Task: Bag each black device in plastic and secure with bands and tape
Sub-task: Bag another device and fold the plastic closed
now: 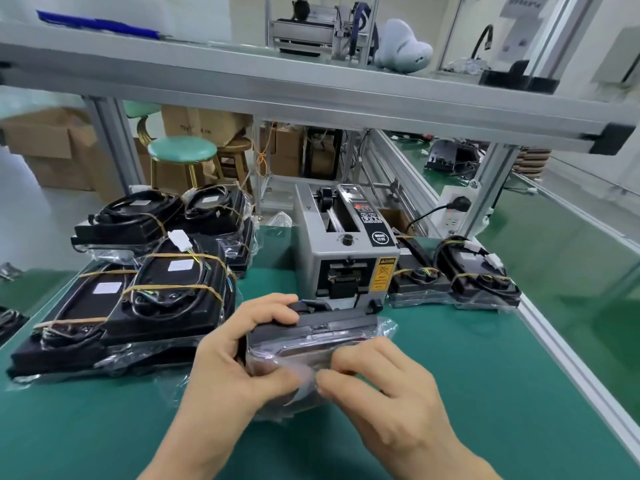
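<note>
Here, black device (311, 327), clear crinkled bag (346, 355), 2 hands gripping

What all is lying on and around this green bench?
Bagged device: one, black in clear plastic, centre front, held in both hands.
Banded devices, left pile: at least four, black with tan rubber bands, stacked on the left.
Banded devices, right: two, black, to the right of the machine.
Tape dispenser: one, grey, centre, behind the held device.
Bench mat: green.
Stool: one, green seat, behind left.
Cardboard boxes: several, brown, far left.
Power socket: one, white, with black plug.
Left hand: grips the device's left end.
Right hand: pinches the plastic.
</note>
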